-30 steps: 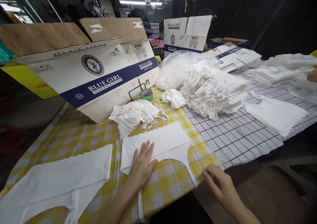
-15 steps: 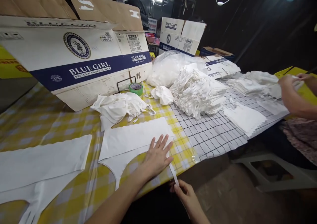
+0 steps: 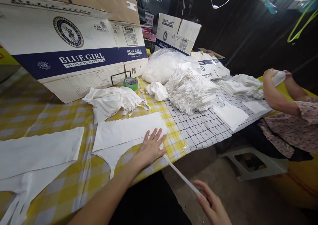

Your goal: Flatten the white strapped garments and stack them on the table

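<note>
My left hand (image 3: pixel 151 148) lies flat with fingers spread on the right part of a white camisole-like garment (image 3: pixel 119 135), pressing it to the yellow checked tablecloth (image 3: pixel 81 115). From under that hand a narrow white strap (image 3: pixel 181 176) runs taut toward the lower right, off the table edge. My right hand (image 3: pixel 211 201) pinches the strap's far end between thumb and fingers. To the left, another white garment (image 3: pixel 37 155) is spread flat. A loose heap of white garments (image 3: pixel 114 100) lies just beyond the one under my hand.
A large beer carton (image 3: pixel 81 52) stands at the back left, with green tape (image 3: pixel 131 83) beside it. A tall white garment pile (image 3: pixel 191 89) fills the middle. At right a co-worker's hands (image 3: pixel 273 74) hold white fabric, near a plastic stool (image 3: pixel 253 162).
My right hand has moved down and right, drawing the strap out longer and straighter. My left hand still presses the garment. The co-worker's hands have lifted the fabric, and the view has shifted right.
</note>
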Demonstrator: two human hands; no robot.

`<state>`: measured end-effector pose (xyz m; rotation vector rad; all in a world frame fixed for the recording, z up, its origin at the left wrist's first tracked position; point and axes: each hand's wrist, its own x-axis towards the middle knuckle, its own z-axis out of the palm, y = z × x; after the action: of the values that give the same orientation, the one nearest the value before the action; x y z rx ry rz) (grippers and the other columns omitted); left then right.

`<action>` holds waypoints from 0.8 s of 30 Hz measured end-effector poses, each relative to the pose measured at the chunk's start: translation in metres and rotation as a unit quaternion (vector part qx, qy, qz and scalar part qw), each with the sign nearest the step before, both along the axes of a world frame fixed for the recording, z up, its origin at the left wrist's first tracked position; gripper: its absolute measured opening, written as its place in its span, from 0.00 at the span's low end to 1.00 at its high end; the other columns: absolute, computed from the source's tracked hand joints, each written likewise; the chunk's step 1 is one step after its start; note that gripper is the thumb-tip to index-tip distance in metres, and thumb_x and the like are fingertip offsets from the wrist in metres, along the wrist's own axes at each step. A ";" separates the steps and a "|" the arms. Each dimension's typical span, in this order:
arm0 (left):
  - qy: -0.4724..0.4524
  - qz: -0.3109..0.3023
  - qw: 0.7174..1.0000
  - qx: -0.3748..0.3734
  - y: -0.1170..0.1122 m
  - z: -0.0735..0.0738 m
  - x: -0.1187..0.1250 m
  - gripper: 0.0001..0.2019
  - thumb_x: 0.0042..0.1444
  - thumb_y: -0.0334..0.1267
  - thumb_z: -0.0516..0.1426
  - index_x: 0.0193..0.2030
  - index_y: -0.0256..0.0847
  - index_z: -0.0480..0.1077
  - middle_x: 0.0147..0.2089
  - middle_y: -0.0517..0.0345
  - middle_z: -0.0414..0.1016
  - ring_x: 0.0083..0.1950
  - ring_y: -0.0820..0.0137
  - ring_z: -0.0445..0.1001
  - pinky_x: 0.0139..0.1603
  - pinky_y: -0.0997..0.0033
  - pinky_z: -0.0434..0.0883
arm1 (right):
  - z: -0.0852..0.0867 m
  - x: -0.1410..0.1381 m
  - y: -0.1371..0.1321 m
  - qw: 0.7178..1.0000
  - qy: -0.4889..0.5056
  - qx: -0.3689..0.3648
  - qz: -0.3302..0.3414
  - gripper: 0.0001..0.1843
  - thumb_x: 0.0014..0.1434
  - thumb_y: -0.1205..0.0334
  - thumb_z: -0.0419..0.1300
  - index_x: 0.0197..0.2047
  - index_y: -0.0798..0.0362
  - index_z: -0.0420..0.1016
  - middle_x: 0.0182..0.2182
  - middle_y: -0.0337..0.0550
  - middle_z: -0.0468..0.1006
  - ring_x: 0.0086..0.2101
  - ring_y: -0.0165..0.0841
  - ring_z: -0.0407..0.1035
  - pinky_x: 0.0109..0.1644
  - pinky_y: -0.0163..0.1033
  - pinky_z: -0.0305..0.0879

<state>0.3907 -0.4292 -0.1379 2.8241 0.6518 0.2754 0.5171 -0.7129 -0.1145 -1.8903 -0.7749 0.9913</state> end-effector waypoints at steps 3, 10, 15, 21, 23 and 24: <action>-0.006 -0.002 1.000 0.001 0.000 -0.002 0.000 0.30 0.58 0.55 0.44 0.65 0.50 0.46 0.70 0.56 0.35 0.69 0.59 0.35 0.65 0.47 0.34 | 0.022 0.005 -0.008 0.994 0.109 0.022 0.013 0.17 0.58 0.50 0.54 0.46 0.49 0.70 0.19 0.36 0.64 0.20 0.28 0.59 0.25 0.34 0.55; -0.007 -0.001 1.000 -0.014 0.002 -0.006 0.001 0.31 0.56 0.56 0.46 0.65 0.51 0.47 0.70 0.56 0.36 0.69 0.58 0.35 0.64 0.46 0.34 | 0.053 0.008 -0.001 0.940 0.311 0.140 0.018 0.24 0.48 0.51 0.64 0.48 0.48 0.71 0.45 0.53 0.75 0.45 0.47 0.69 0.42 0.46 0.64; -0.015 -0.001 1.000 -0.024 0.001 -0.004 -0.004 0.33 0.55 0.59 0.46 0.65 0.50 0.48 0.70 0.55 0.37 0.69 0.59 0.35 0.65 0.47 0.35 | 0.071 0.018 0.050 0.959 0.160 0.215 0.090 0.13 0.54 0.50 0.59 0.32 0.51 0.73 0.24 0.44 0.72 0.27 0.33 0.67 0.32 0.38 0.62; -0.040 0.000 0.998 -0.042 0.002 -0.003 -0.007 0.35 0.52 0.60 0.48 0.64 0.48 0.50 0.69 0.52 0.41 0.69 0.59 0.38 0.65 0.46 0.37 | 0.106 0.010 0.111 0.953 0.026 0.297 0.048 0.12 0.58 0.55 0.54 0.26 0.51 0.68 0.35 0.47 0.65 0.37 0.38 0.61 0.42 0.43 0.61; -0.045 0.003 0.998 -0.053 0.001 -0.002 -0.006 0.36 0.51 0.60 0.51 0.64 0.47 0.51 0.69 0.51 0.43 0.69 0.58 0.40 0.65 0.46 0.38 | 0.113 0.003 0.123 0.955 0.059 0.290 0.036 0.12 0.59 0.55 0.52 0.27 0.50 0.67 0.30 0.45 0.63 0.34 0.37 0.61 0.41 0.44 0.62; -0.049 0.007 0.997 -0.062 0.000 0.000 -0.007 0.35 0.51 0.58 0.52 0.63 0.46 0.52 0.69 0.51 0.44 0.68 0.58 0.40 0.65 0.46 0.38 | 0.114 0.000 0.129 0.957 0.071 0.279 0.030 0.12 0.59 0.54 0.51 0.28 0.50 0.66 0.27 0.43 0.62 0.31 0.36 0.60 0.38 0.43 0.62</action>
<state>0.3841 -0.4291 -0.1382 2.6707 0.6434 0.3599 0.5168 -0.5844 -0.0006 -1.3034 -0.9168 0.8234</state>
